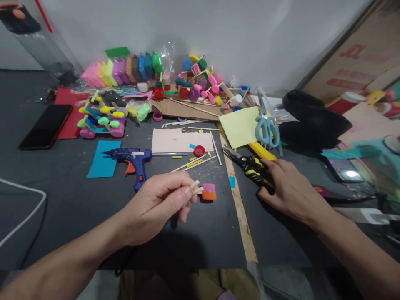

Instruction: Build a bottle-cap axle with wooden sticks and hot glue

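A pale wall (218, 33) stands behind a dark tabletop (75, 204) crowded with craft pieces, and a cardboard box (353, 62) leans in at the right. In the head view, the left forearm reaches in from the lower left corner, and the left hand (165, 200) is above the near middle of the table, knuckles up, fingers curled under. Its thumb and forefinger are pinched narrowly on short pale sticks (196, 188), whose ends poke out just beside a pink-and-orange pair of caps (208, 191); whether they touch cannot be told. The right forearm slants in from the lower right, palm down, and the right hand (290, 187) is at the handle ends of black-and-yellow pliers (254, 168), thumb on the near side and fingers on the far side; how tightly it grips cannot be told. The pliers' nose points away to the left, near blue-handled scissors (266, 131). A blue glue gun (137, 160) lies beyond the left wrist, nozzle leftward.
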{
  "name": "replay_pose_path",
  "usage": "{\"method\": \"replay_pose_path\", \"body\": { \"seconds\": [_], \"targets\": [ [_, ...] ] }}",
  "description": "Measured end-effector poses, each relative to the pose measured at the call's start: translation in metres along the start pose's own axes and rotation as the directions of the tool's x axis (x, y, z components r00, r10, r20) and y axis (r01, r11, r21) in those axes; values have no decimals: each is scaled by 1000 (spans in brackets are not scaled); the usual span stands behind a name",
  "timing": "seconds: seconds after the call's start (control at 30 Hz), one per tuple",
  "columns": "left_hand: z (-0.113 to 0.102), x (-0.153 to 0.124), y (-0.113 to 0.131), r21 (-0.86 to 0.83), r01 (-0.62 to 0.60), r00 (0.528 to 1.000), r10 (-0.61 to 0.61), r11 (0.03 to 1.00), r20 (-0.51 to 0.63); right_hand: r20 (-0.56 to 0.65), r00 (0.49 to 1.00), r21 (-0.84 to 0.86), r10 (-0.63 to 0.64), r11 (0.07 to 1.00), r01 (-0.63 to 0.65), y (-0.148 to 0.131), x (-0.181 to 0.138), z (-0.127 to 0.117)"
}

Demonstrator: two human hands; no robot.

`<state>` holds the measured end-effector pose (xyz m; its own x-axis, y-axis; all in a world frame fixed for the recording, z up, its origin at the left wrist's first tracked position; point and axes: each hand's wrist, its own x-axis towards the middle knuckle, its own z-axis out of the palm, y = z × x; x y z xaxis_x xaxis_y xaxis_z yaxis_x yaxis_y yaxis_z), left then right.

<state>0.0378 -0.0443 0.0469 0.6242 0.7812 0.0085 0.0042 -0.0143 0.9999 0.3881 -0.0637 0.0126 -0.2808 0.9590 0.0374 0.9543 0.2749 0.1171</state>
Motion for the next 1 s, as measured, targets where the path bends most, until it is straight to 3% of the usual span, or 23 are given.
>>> {"method": "replay_pose_path", "body": {
  "seconds": [0.2, 0.43, 0.5, 0.57, 0.7, 1.0],
  "targets": [
    [-1, 0, -6, -57, -17, 999, 15, 998, -45, -183, 982, 86, 46, 996, -30, -8, 4, -1],
    [-3, 0, -7, -23, -50, 998, 49, 998, -35, -350, 920, 377, 177, 926, -34, -41, 7, -23],
    [-3, 0, -8, -11, -73, 997, 72, 997, -29, -289, 949, 490, 123, 871, 37, -56, 16, -31],
    [-4, 1, -10, -4, -102, 994, 102, 995, -25, -301, 954, 567, -13, 801, 190, -70, 26, -39],
    [-6, 3, -10, 14, -150, 989, 150, 989, -8, -274, 936, 623, -220, 701, 347, -87, 41, -44],
    [-9, 9, -8, 173, -214, 977, 214, 961, 21, -210, 938, 659, -277, 669, 345, -87, 33, -34]
  ]
}}
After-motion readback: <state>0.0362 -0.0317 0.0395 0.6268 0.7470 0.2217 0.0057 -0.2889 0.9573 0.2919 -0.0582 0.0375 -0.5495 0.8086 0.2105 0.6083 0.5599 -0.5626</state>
